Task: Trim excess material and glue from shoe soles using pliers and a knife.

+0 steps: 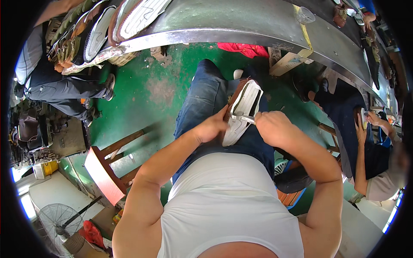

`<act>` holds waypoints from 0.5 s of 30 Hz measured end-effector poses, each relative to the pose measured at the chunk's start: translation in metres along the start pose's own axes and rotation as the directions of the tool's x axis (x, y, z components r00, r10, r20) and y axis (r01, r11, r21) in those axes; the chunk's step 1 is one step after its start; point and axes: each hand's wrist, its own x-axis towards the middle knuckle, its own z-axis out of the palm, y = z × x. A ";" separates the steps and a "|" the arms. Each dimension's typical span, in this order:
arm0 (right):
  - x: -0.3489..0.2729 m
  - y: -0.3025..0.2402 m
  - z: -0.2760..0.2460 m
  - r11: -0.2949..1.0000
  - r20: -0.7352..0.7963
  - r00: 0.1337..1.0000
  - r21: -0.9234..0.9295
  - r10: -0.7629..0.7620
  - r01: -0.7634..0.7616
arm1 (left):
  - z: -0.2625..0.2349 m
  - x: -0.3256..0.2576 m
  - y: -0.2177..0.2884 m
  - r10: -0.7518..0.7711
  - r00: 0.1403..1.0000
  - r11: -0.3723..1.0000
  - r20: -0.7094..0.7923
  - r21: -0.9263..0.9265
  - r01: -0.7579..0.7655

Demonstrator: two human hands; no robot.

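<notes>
A shoe (pixel 235 132) with a brown side and a pale, dark-edged underside lies across my thighs, bottom up, toe end away from me. My left hand (pixel 213 127) is closed round its left side, fingertips hidden beneath or behind it. My right hand (pixel 275 127) makes a fist round a slim grey metal hand tool (pixel 244 117). The tool reaches left across the middle of the underside, near my left fingers. Its handle is hidden in the fist, so its exact kind is unclear.
Ahead runs a long metal-topped bench (pixel 223 21) with several shoes (pixel 140 19) at its left. A wooden stool (pixel 105 174) stands to my left, a standing fan (pixel 60 223) behind it. Another person (pixel 372 159) sits at the right; one stands far left. Red cloth (pixel 243 49) lies under the bench.
</notes>
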 end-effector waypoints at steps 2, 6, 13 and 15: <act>0.013 0.001 -0.015 0.980 0.378 0.919 0.195 -0.110 0.038 | 0.001 -0.001 0.021 -0.074 0.992 0.597 0.098 -0.792 0.123; 0.010 -0.001 0.045 0.913 0.146 0.986 0.407 -0.076 0.010 | 0.021 0.021 0.018 -0.481 0.809 0.675 -0.339 -0.732 0.094; 0.000 -0.001 0.049 0.794 0.153 0.987 0.605 -0.041 -0.061 | 0.013 0.040 -0.023 -0.021 0.700 0.988 -0.713 0.093 0.125; 0.000 -0.005 0.043 0.847 0.146 0.989 0.528 -0.020 -0.061 | 0.013 0.039 -0.024 0.017 0.706 0.985 -0.708 0.132 0.108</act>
